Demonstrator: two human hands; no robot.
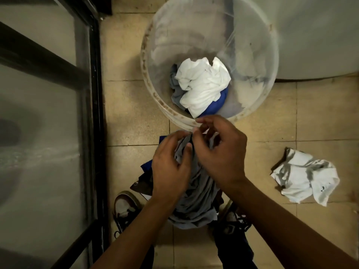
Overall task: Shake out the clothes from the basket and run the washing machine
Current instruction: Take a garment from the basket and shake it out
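Seen from above, a left hand (171, 167) and right hand (219, 150) are both gripping a grey garment (196, 199) near a basket (153, 88) still holding clothes (202, 86); washing seems not yet begun.

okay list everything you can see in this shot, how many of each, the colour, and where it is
basket: one, translucent white, round, on the floor at top centre
white garment: one, white, crumpled on top inside the basket
blue garment: one, blue, under the white one in the basket
grey cloth in basket: one, grey, at the left of the pile
grey garment: one, grey, held up in both hands
white and grey garment: one, lying on the floor at right
appliance: one, pale, top right; only partly seen
door frame: one, black with frosted glass, left
tiled floor: beige
shoes: two, dark with white, bottom
left hand: gripping the grey garment
right hand: pinching it
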